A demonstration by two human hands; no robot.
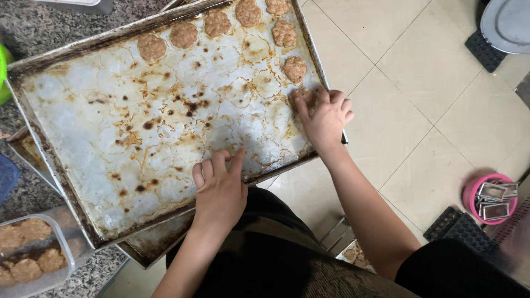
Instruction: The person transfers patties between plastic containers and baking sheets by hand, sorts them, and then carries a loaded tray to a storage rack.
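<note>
With the left hand (220,185) spread flat at the tray's (83,105) six o'clock rim, the right hand (324,115) closes its fingers on a cookie (304,97) at four o'clock, best lifted gently so it won't crumble.

I see a floor (419,110) of pale square tiles, a speckled stone counter (33,25) at left, and perhaps dark mats (483,49).
</note>
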